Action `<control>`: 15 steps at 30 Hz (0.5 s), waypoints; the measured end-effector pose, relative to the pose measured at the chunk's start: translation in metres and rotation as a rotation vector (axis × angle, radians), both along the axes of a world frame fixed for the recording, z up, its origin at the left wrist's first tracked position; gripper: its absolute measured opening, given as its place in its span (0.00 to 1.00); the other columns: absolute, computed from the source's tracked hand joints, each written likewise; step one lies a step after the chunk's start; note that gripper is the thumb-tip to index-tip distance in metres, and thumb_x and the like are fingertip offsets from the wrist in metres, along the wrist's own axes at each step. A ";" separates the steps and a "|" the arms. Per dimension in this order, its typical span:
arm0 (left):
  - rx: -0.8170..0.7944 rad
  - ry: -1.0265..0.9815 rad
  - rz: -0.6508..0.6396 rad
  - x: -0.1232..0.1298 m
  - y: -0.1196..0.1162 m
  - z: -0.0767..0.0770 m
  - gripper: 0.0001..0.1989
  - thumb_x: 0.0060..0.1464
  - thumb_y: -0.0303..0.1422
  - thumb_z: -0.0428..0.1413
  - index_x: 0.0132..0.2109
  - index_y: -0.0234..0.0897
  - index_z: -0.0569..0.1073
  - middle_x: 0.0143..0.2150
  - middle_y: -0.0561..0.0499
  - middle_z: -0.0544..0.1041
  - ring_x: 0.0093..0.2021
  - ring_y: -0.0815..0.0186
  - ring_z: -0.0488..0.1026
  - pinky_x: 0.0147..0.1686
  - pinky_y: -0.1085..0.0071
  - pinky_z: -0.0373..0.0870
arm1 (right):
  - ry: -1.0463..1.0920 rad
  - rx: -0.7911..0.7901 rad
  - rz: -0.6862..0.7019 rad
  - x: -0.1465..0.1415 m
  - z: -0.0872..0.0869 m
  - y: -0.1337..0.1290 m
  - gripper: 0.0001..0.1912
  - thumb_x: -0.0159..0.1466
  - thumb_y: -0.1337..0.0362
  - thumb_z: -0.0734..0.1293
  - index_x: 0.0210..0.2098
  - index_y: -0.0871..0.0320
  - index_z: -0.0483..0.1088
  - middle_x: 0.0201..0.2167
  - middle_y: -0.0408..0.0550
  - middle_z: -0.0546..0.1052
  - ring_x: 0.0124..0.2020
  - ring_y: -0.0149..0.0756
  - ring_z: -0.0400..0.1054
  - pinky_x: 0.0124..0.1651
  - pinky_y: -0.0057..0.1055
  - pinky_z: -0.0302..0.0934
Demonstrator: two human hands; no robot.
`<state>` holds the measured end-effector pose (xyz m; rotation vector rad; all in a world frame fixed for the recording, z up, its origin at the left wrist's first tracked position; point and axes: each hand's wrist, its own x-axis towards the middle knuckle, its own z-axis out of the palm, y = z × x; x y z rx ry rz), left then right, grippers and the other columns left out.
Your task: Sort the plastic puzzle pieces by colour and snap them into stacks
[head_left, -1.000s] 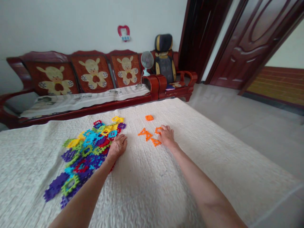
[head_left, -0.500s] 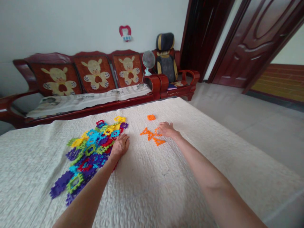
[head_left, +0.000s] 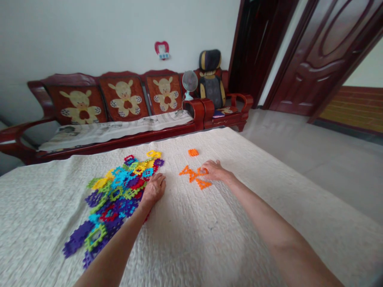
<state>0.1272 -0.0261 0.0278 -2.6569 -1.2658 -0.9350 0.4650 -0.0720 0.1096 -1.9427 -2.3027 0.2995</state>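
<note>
A loose pile of purple, blue, green, yellow and red interlocking plastic pieces (head_left: 116, 193) lies on the cream quilted cloth (head_left: 185, 239). My left hand (head_left: 155, 187) rests at the right edge of this pile, its fingers bent and together; what may be under them is hidden. To the right, several orange triangular pieces (head_left: 192, 175) lie close together. My right hand (head_left: 214, 170) has its fingertips on the rightmost orange piece (head_left: 203, 171), partly covering it. A separate orange square piece (head_left: 193, 152) lies farther back, touched by neither hand.
Beyond the cloth's far edge stands a wooden sofa (head_left: 125, 99) with bear-patterned cushions. A small fan (head_left: 190, 81) and a chair with a massage cushion (head_left: 213, 89) are at its right. Brown doors (head_left: 320, 59) stand farther right.
The whole view has shifted slightly, with everything appearing a little lower. My right hand stays at the rightmost orange piece, and my left hand remains beside the pile.
</note>
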 end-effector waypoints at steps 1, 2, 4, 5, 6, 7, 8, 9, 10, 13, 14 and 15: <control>-0.001 0.001 0.002 0.000 0.000 -0.001 0.13 0.62 0.30 0.47 0.45 0.37 0.77 0.49 0.41 0.79 0.50 0.57 0.75 0.55 0.56 0.73 | 0.013 0.018 -0.005 0.003 0.001 0.007 0.14 0.58 0.68 0.67 0.43 0.52 0.76 0.53 0.49 0.77 0.58 0.45 0.64 0.62 0.50 0.50; -0.003 0.003 0.004 0.000 0.000 -0.002 0.13 0.62 0.30 0.48 0.45 0.37 0.77 0.49 0.41 0.78 0.51 0.56 0.75 0.55 0.56 0.73 | 0.033 0.045 -0.019 0.006 0.003 0.015 0.16 0.58 0.67 0.67 0.46 0.52 0.75 0.54 0.49 0.76 0.59 0.45 0.64 0.62 0.49 0.51; -0.004 0.010 0.010 -0.001 0.001 -0.005 0.13 0.62 0.30 0.48 0.45 0.37 0.77 0.50 0.41 0.78 0.51 0.56 0.75 0.55 0.56 0.73 | 0.080 0.102 -0.066 0.009 0.007 0.034 0.20 0.59 0.67 0.66 0.51 0.52 0.73 0.58 0.49 0.74 0.60 0.44 0.64 0.62 0.46 0.53; 0.000 0.012 0.015 -0.001 0.001 -0.006 0.13 0.62 0.30 0.48 0.46 0.37 0.77 0.50 0.41 0.78 0.52 0.56 0.75 0.55 0.56 0.73 | 0.100 0.121 -0.092 0.009 0.009 0.045 0.21 0.60 0.67 0.66 0.53 0.52 0.73 0.59 0.50 0.73 0.60 0.44 0.64 0.62 0.45 0.54; 0.007 0.013 0.020 -0.002 0.002 -0.007 0.13 0.62 0.30 0.48 0.46 0.38 0.77 0.50 0.42 0.78 0.52 0.56 0.75 0.56 0.56 0.73 | 0.117 0.131 -0.114 0.008 0.011 0.056 0.21 0.60 0.67 0.65 0.53 0.53 0.72 0.59 0.50 0.73 0.59 0.44 0.65 0.62 0.44 0.55; 0.015 0.012 0.024 -0.002 0.002 -0.009 0.13 0.62 0.30 0.48 0.46 0.38 0.77 0.50 0.42 0.78 0.52 0.56 0.75 0.56 0.56 0.73 | 0.127 0.132 -0.131 0.006 0.013 0.067 0.21 0.60 0.67 0.65 0.53 0.53 0.72 0.58 0.51 0.73 0.59 0.44 0.66 0.61 0.44 0.56; 0.023 0.011 0.026 -0.003 0.002 -0.009 0.13 0.62 0.31 0.48 0.46 0.38 0.77 0.50 0.42 0.78 0.52 0.56 0.75 0.56 0.56 0.73 | 0.136 0.132 -0.143 0.003 0.014 0.078 0.21 0.60 0.68 0.65 0.53 0.54 0.72 0.58 0.51 0.73 0.58 0.44 0.67 0.61 0.44 0.56; 0.029 0.010 0.025 -0.003 0.002 -0.010 0.13 0.63 0.31 0.48 0.46 0.38 0.77 0.50 0.41 0.78 0.52 0.56 0.75 0.55 0.56 0.73 | 0.142 0.130 -0.149 0.000 0.014 0.088 0.21 0.60 0.68 0.66 0.53 0.54 0.72 0.58 0.52 0.73 0.58 0.44 0.67 0.60 0.44 0.57; 0.033 0.009 0.023 -0.003 0.001 -0.010 0.13 0.63 0.31 0.48 0.46 0.38 0.77 0.50 0.41 0.78 0.52 0.56 0.75 0.55 0.56 0.73 | 0.148 0.130 -0.151 -0.003 0.014 0.097 0.21 0.59 0.69 0.66 0.52 0.54 0.72 0.58 0.52 0.73 0.58 0.44 0.67 0.60 0.45 0.57; 0.036 0.004 0.021 -0.004 0.000 -0.009 0.13 0.63 0.31 0.48 0.47 0.39 0.77 0.51 0.41 0.78 0.52 0.55 0.75 0.55 0.55 0.74 | 0.166 0.127 -0.145 -0.011 0.011 0.115 0.23 0.57 0.72 0.66 0.52 0.53 0.72 0.58 0.51 0.72 0.59 0.44 0.66 0.62 0.48 0.55; 0.034 0.004 0.019 -0.004 -0.001 -0.008 0.13 0.63 0.31 0.48 0.47 0.39 0.77 0.51 0.41 0.78 0.52 0.55 0.75 0.55 0.55 0.74 | 0.171 0.125 -0.142 -0.012 0.010 0.118 0.24 0.56 0.72 0.66 0.52 0.53 0.72 0.59 0.51 0.72 0.59 0.44 0.65 0.62 0.49 0.54; 0.029 0.006 0.018 -0.004 -0.001 -0.007 0.14 0.63 0.31 0.48 0.47 0.39 0.77 0.51 0.41 0.78 0.52 0.55 0.75 0.55 0.55 0.74 | 0.176 0.123 -0.139 -0.013 0.008 0.119 0.25 0.56 0.72 0.67 0.53 0.53 0.71 0.60 0.51 0.70 0.60 0.45 0.64 0.63 0.50 0.54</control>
